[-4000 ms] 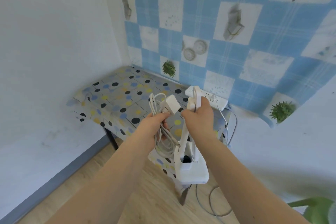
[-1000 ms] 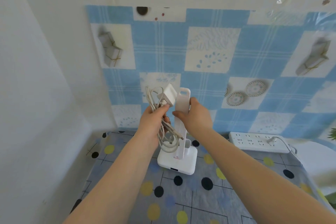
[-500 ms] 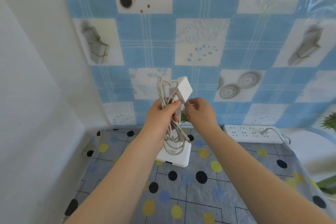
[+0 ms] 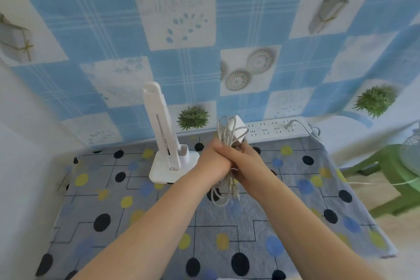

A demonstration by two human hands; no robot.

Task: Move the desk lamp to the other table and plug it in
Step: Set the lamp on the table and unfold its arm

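The white desk lamp [image 4: 167,143] stands upright and folded on the dotted tablecloth [image 4: 136,223], near the back left, with no hand on it. To its right my left hand [image 4: 212,160] grips the coiled white cable [image 4: 223,191], and the white plug adapter [image 4: 237,130] sticks up above my fingers. My right hand [image 4: 244,161] also holds the bundle, fingers wrapped around the cable from the right. A loop of cable hangs below both hands. A white power strip [image 4: 278,129] lies along the wall just behind the adapter.
One plug with a white cord [image 4: 303,126] sits in the power strip's right end. A green plastic stool [image 4: 391,179] stands on the wooden floor right of the table. Blue checked wallpaper backs the table; a white wall borders it on the left.
The lamp was set down on the table and my right hand left it. Both hands moved right with the cable bundle, toward the power strip.
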